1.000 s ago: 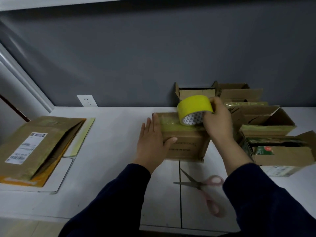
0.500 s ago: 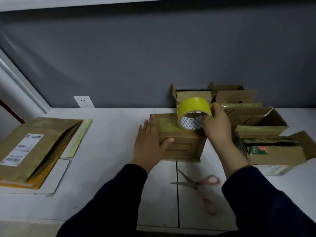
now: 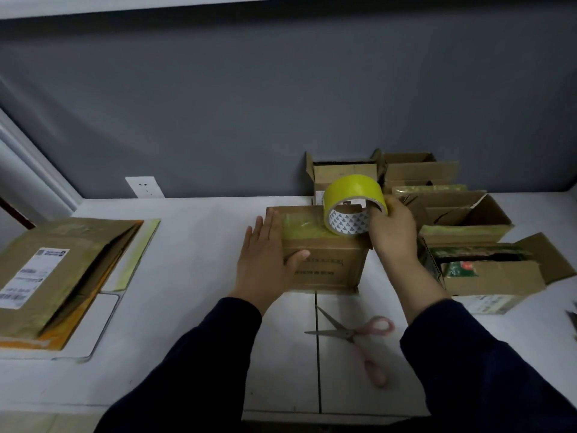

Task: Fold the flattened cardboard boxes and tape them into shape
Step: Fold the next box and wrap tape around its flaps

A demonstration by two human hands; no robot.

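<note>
Flat pile: the flattened boxes sit far left on the tabletop. It's a stack of several, none folded yet, so that's the work left.
Left hand: the left hand is pressed flat against the left side of the box, fingers straight, thumb on the front face. No grip on anything, it's just bracing.
Box in progress: the box stands mid-tabletop, folded up, with a yellowish strip of tape already across its top. The strip doesn't look cut from the roll yet, though the join is hard to make out.
Tape: the tape roll stands on edge at the right end of the box top.
Scissors: the scissors lie open on the tabletop near the front of the box, untouched. They're probably needed for the cut.
Right hand: the right hand has its grip closed round the roll, fingers curled over the rim.
Done pile: the folded boxes are bunched to the right and behind. There are several, flaps up, some with tape showing.
Progress: somewhere around midway by the look of it, but exact counts can't be told.
</note>
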